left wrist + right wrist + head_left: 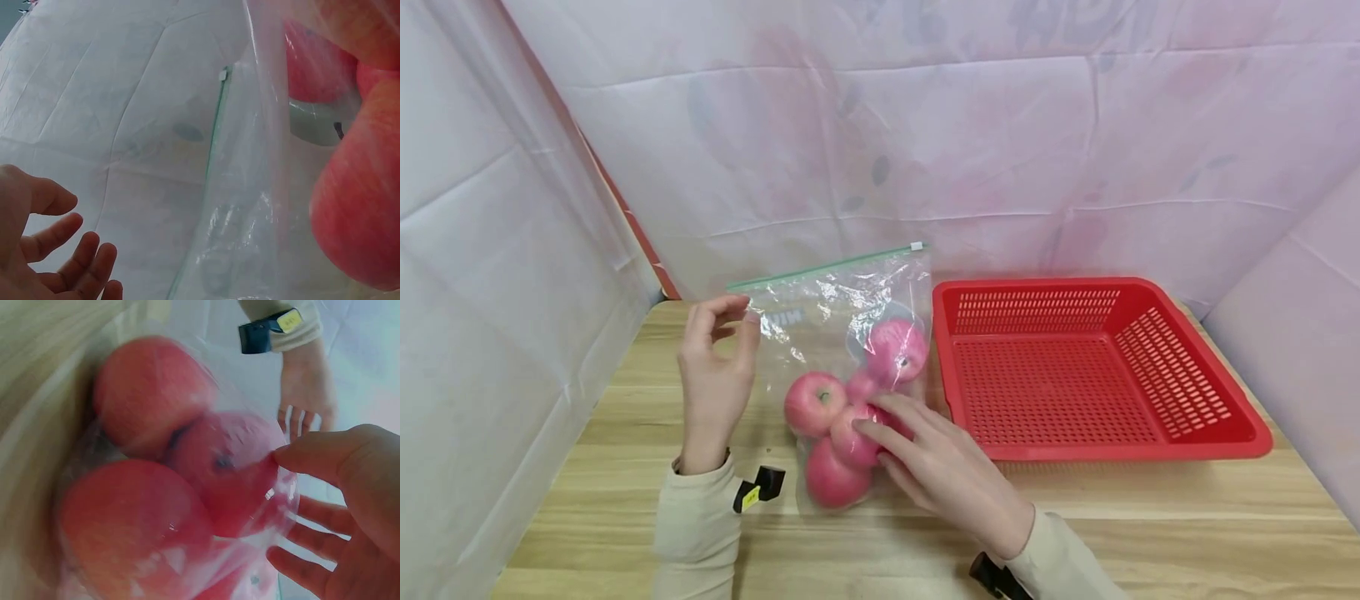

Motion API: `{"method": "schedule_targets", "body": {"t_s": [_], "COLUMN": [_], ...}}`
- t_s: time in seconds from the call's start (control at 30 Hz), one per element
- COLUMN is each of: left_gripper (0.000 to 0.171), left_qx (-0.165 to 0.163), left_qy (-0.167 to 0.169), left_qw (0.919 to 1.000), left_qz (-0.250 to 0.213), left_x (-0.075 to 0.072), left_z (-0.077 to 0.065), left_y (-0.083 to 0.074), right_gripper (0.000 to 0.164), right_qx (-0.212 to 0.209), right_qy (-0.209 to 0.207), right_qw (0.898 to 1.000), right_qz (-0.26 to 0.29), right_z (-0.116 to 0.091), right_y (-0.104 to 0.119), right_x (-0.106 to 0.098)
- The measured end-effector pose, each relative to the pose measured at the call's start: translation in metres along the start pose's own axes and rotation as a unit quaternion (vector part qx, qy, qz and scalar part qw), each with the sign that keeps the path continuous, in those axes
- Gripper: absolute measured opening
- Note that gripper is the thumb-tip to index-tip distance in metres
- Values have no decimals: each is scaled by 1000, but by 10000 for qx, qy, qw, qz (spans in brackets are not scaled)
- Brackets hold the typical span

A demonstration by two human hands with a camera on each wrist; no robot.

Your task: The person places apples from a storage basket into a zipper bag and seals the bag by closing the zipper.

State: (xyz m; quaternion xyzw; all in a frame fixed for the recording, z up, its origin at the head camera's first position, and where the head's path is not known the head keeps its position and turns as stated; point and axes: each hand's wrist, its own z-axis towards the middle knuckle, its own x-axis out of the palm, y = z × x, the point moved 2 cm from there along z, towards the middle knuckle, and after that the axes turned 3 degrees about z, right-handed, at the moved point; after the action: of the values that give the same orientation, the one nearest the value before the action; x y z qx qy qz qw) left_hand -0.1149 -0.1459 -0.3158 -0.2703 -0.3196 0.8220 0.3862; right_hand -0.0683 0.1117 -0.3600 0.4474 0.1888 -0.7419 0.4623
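A clear zip bag (831, 312) holding several red apples (815, 404) stands on the table, its apples bunched in the lower part. Along its top runs a green zip strip (827, 267), with a white slider (916, 246) at the right end. My left hand (718, 375) hovers by the bag's upper left edge; the left wrist view shows its bent, loose fingers apart from the bag. Against the apples lies my right hand (947, 467), its thumb and fingertips touching them through the plastic. The right wrist view shows the thumb (312, 453) on one apple.
A red plastic basket (1105, 452) with slotted walls and a mesh floor stands just right of the bag. Pale printed cloth (1000, 150) hangs behind the wooden table (617, 467) and along its sides. Black wrist cameras (767, 483) sit by the sleeves.
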Motion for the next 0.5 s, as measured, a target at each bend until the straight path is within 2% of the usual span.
{"method": "schedule_targets", "body": {"t_s": [0.2,0.37,0.5], "left_gripper": [19,18,16], "left_qx": [123,246,400], "left_qy": [224,419,948], "left_qw": [9997,9988,9947], "left_qz": [29,66,83], "left_x": [3,6,12], "left_z": [-1,-3,-4], "left_y": [0,1,1], "right_gripper": [58,61,60], "right_qx": [275,342,381], "right_qy": [253,228,-38], "right_qw": [9991,9990,9993], "right_qz": [-197,-153,-37], "right_z": [-3,-3,-2], "right_y": [0,-1,-1], "right_x": [13,20,23]}}
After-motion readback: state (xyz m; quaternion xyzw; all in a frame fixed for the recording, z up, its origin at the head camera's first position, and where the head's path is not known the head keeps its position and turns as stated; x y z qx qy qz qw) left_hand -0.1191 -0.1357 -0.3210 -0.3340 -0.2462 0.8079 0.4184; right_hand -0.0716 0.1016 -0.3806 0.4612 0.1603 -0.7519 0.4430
